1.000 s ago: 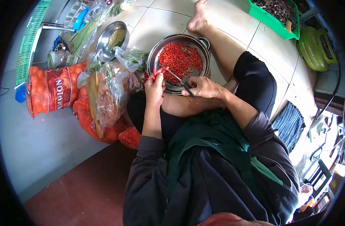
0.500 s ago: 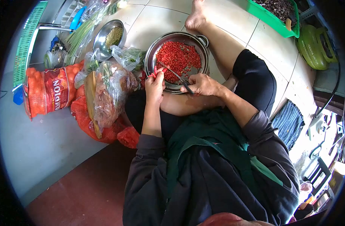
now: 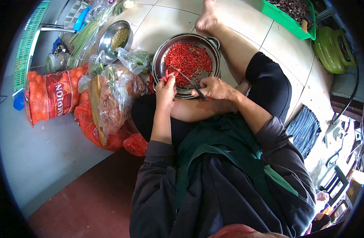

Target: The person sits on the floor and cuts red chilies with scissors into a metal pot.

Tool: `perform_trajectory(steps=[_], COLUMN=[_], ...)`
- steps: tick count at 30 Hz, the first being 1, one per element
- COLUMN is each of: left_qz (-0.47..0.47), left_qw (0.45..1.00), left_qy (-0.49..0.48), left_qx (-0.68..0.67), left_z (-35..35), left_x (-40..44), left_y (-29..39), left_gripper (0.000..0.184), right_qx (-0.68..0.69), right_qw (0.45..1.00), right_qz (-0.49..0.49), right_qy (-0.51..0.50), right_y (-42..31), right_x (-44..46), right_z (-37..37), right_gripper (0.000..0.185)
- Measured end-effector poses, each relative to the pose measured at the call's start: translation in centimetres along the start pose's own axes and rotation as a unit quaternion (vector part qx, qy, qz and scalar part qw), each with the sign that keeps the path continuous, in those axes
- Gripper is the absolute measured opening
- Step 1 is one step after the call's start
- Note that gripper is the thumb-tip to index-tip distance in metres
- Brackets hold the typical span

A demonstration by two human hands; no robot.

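A round metal pot [image 3: 217, 59] stands on the floor in front of my crossed leg, holding many small pieces of chopped red chili [image 3: 188, 59]. My left hand [image 3: 165, 90] pinches red chilies [image 3: 166, 76] over the pot's left front edge. Closed around the dark handles of the scissors [image 3: 197, 86], my right hand [image 3: 215, 88] is at the pot's front right rim. The blades point up and left over the pot, their tips close to the chilies in my left hand.
Left of the pot lie plastic bags of leaves [image 3: 136, 60], a metal bowl [image 3: 106, 43], an orange net sack [image 3: 51, 93] and a wrapped bundle [image 3: 114, 103]. A green crate [image 3: 287, 20] and green gas cylinder [image 3: 329, 51] stand at the upper right.
The view has shifted slightly, moving the pot a little up and left in the frame. My left hand has moved slightly right, nearer the scissors.
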State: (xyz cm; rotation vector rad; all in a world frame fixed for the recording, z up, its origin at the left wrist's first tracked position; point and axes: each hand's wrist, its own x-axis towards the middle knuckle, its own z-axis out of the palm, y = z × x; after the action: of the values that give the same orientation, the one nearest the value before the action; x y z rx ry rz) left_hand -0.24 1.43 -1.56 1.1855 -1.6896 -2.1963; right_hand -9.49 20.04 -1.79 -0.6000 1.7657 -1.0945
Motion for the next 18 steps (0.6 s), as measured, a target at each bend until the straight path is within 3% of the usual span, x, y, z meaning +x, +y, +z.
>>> perform_trajectory(steps=[8,18], left_qz=[-0.002,0.008], left_qw=[0.998,1.0], left_qy=[0.017,0.003], left_qx=[-0.055,-0.006], left_z=[-0.3,0.2], left_x=[0.4,0.1], left_y=[-0.1,-0.1], left_gripper=[0.02,0.018], right_qx=[0.0,-0.031], right_qw=[1.0,0.999], right_qz=[0.028,0.007], right_qy=[-0.005,0.008], right_y=[0.0,-0.7], right_x=[0.0,-0.1], right_z=[0.3,-0.1], right_gripper=[0.066,0.068])
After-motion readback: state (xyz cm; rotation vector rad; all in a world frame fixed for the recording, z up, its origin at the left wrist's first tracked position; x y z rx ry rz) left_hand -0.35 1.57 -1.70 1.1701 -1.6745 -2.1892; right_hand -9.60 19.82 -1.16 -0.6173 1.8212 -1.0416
